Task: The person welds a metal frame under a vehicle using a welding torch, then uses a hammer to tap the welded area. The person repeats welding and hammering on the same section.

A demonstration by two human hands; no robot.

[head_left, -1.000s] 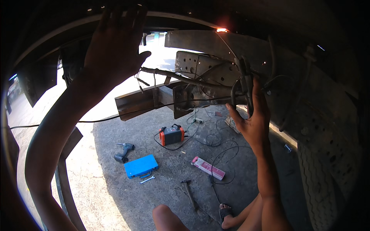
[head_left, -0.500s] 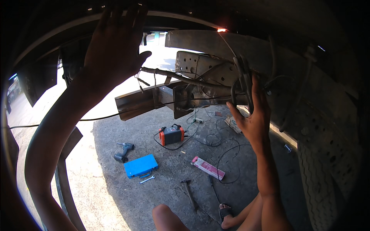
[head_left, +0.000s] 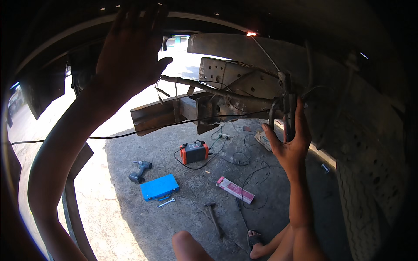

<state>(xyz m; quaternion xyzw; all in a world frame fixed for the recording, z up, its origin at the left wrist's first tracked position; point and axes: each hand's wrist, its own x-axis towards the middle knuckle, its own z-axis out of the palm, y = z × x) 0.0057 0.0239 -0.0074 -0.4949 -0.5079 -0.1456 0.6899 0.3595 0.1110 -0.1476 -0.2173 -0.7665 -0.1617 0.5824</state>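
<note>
The right hand (head_left: 292,149), fingers grasping the holder (head_left: 286,98), had sunk slightly, its rod (head_left: 266,54) still at the glow (head_left: 251,34); the left hand (head_left: 128,56) stayed raised, fingers spread.

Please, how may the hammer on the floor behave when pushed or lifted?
The hammer would probably pivot rather than roll, because its head sits crosswise on the long handle. It may feel head-heavy, as the head looks like metal.

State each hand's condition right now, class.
Left hand: open, raised; contact overhead can't be told.
Right hand: holding the dark electrode holder.
</note>
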